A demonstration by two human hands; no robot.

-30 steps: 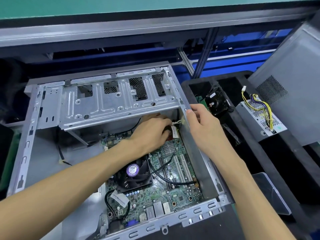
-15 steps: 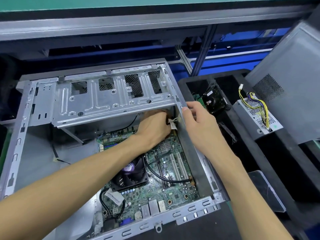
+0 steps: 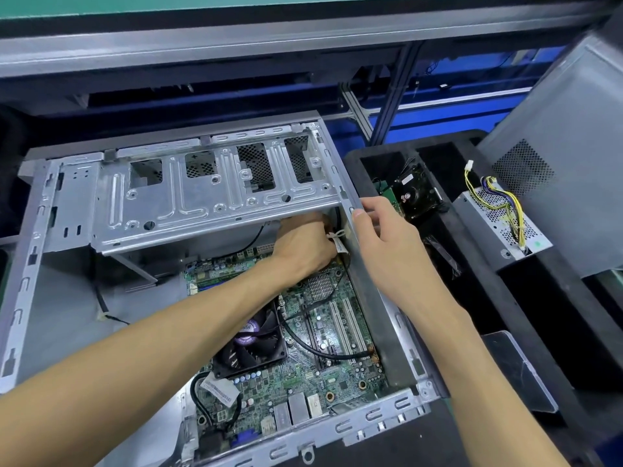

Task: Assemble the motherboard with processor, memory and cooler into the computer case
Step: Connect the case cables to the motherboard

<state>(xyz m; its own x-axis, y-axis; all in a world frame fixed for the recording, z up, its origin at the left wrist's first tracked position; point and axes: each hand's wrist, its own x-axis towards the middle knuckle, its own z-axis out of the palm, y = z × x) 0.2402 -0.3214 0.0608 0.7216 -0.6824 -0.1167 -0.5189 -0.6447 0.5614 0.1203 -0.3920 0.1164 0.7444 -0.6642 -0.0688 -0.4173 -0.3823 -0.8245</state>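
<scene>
Motherboard (image 3: pixel 303 365) in one case (image 3: pixel 215 203), two hands inside.

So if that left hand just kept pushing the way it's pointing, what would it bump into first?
Probably the case side wall, near the white cable tie. The left hand reaches under the drive cage toward that corner; its fingertips are hidden, so depth is uncertain.

A black foam tray (image 3: pixel 526 298) holds a hard drive (image 3: pixel 416 193) and a power supply unit (image 3: pixel 499 224) with yellow wiring (image 3: pixel 505 203).

Green-topped shelf (image 3: pixel 168 3); blue backdrop (image 3: pixel 438 112)
</scene>
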